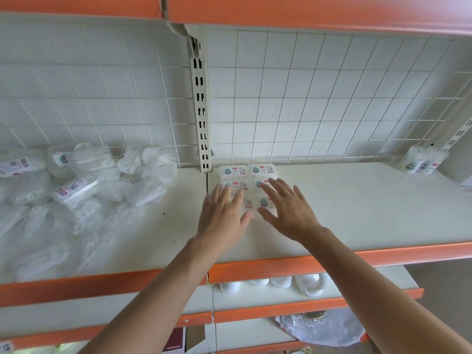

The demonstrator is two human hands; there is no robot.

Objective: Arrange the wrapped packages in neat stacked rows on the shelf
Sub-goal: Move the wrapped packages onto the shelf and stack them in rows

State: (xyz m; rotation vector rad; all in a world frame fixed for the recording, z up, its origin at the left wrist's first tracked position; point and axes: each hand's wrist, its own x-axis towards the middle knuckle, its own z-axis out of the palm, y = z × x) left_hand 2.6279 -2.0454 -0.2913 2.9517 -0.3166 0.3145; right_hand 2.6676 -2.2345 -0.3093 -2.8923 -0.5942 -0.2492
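We see a cream shelf board with an orange front edge (332,200), backed by a white wire grid panel (306,98) and split by a slotted cream upright post (201,111). Just right of that post, at the far side of the board, small clear plastic boxes with printed labels (261,170) lie flat in two side-by-side columns, touching one another.

The left hand (222,215) is spread flat, fingers straight, over the near boxes of the left column. The right hand (288,213) is likewise spread with straight fingers over the near boxes of the right column. Neither grips anything; both are blurred, and we cannot tell whether they press on the boxes or hover just above.

To the left, a loose heap of clear-wrapped packages (76,190) covers the neighbouring board. At the far right corner stand a few more small labelled packs (421,162). On the lower shelf, white plastic containers (306,284) sit near its front edge, and below them lies a crumpled clear plastic bag (321,328).
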